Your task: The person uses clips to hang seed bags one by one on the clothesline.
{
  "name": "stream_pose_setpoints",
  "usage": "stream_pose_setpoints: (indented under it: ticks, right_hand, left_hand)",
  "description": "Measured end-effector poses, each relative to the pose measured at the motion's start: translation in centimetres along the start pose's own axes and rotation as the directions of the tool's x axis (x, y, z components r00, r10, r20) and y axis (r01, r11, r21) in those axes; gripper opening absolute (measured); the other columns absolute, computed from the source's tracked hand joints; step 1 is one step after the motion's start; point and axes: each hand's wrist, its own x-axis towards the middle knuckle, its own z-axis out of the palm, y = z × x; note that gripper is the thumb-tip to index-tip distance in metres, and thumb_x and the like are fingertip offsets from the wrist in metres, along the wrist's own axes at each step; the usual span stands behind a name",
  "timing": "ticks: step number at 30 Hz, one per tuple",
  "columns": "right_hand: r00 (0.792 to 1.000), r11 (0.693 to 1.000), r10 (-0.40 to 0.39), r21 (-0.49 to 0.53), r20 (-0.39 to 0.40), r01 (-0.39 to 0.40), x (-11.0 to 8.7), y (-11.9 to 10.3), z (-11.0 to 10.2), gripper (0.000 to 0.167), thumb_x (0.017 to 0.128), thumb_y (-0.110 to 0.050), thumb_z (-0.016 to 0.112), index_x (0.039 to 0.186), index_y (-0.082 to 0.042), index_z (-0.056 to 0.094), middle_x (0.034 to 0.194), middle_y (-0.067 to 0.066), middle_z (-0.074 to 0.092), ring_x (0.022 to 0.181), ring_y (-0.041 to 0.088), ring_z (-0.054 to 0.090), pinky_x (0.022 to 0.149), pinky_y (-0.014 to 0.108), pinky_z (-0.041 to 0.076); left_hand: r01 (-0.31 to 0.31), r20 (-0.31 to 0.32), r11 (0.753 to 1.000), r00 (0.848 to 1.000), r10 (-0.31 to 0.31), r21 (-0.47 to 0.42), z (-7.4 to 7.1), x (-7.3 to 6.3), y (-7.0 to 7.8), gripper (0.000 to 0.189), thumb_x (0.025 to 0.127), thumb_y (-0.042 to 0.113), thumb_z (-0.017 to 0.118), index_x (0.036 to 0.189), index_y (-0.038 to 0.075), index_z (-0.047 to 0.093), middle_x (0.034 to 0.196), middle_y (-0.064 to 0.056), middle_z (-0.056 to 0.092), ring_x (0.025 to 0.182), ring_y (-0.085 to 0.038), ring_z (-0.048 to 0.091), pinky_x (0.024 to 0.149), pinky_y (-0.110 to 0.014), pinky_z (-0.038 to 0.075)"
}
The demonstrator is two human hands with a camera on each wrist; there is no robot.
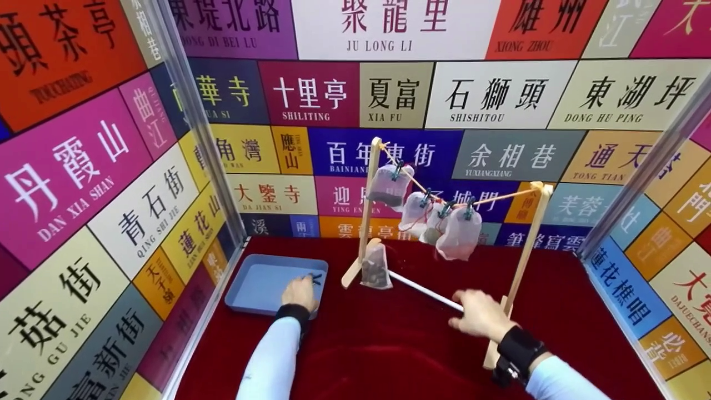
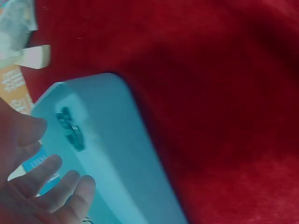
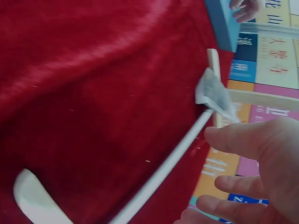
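My left hand (image 1: 300, 291) is over the blue tray (image 1: 250, 286), fingers loosely bent with nothing between them. Small dark green clips (image 2: 70, 129) lie in the tray just beyond its fingertips. My right hand (image 1: 482, 315) hovers by the right wooden post, fingers relaxed and apart, near the end of a white rod (image 1: 425, 291). That rod runs along the cloth between the two post feet. Several white mesh bags (image 1: 461, 233) hang by dark green clips from a yellow cord (image 1: 508, 196). Another mesh bag (image 1: 376, 272) with dark contents leans at the left post's foot.
Two upright wooden posts, the left post (image 1: 369, 205) and the right post (image 1: 527, 244), carry the cord. Dark red cloth (image 1: 389, 355) covers the table. Panels of coloured lettered signs (image 1: 355, 91) enclose the table's back and sides.
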Motion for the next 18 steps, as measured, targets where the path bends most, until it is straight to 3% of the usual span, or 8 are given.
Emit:
stream_pose_setpoints:
  ticks: [2,6,9,13,18]
  right_hand:
    - [1.0,1.0,0.004,0.0,0.011,-0.004,-0.3,0.2,0.5,0.053,0.082,-0.025,0.096,0.124,0.0,0.076,0.118,0.023,0.079,0.108,0.047,0.077,0.089,0.064,0.063]
    - [0.999,1.0,0.01,0.003,0.032,-0.011,-0.4,-0.1,1.3,0.051,0.082,-0.023,0.097,0.122,0.0,0.077,0.118,0.023,0.079,0.109,0.048,0.077,0.089,0.063,0.064]
    - [0.999,1.0,0.007,0.006,0.042,-0.007,-0.5,-0.3,1.8,0.049,0.081,-0.024,0.098,0.12,-0.001,0.077,0.117,0.022,0.079,0.108,0.046,0.078,0.089,0.062,0.064]
    - [0.999,1.0,-0.002,0.001,0.041,0.002,-0.9,-0.4,2.3,0.048,0.078,-0.025,0.1,0.116,-0.004,0.078,0.113,0.019,0.08,0.106,0.043,0.078,0.088,0.06,0.064]
    - [0.999,1.0,-0.006,0.006,0.032,0.005,-1.1,-0.3,2.6,0.044,0.075,-0.023,0.101,0.109,-0.005,0.079,0.109,0.015,0.081,0.101,0.039,0.078,0.084,0.057,0.064]
  left_hand:
    - [-0.01,0.022,1.0,1.0,0.01,0.004,0.7,-0.1,-0.6,0.058,0.082,0.004,0.088,0.137,0.0,0.072,0.127,-0.028,0.075,0.115,-0.051,0.075,0.096,-0.064,0.066]
    - [-0.05,0.014,0.997,0.999,0.049,0.062,3.8,0.9,-3.2,0.068,0.081,0.012,0.089,0.145,0.002,0.067,0.135,-0.025,0.071,0.111,-0.05,0.074,0.091,-0.062,0.067]
    - [-0.07,0.034,0.993,0.997,0.067,0.099,4.8,1.2,-3.9,0.068,0.082,0.014,0.088,0.145,0.004,0.065,0.142,-0.024,0.066,0.11,-0.05,0.073,0.087,-0.062,0.067]
    - [-0.08,0.137,0.995,0.988,0.071,0.06,3.2,0.5,-2.4,0.064,0.085,0.005,0.086,0.146,-0.001,0.066,0.158,-0.026,0.059,0.118,-0.056,0.071,0.091,-0.069,0.065]
    - [-0.16,0.193,0.982,0.971,0.138,0.101,3.2,0.9,-2.3,0.062,0.092,0.007,0.079,0.152,0.002,0.064,0.168,-0.022,0.055,0.13,-0.055,0.069,0.103,-0.074,0.06]
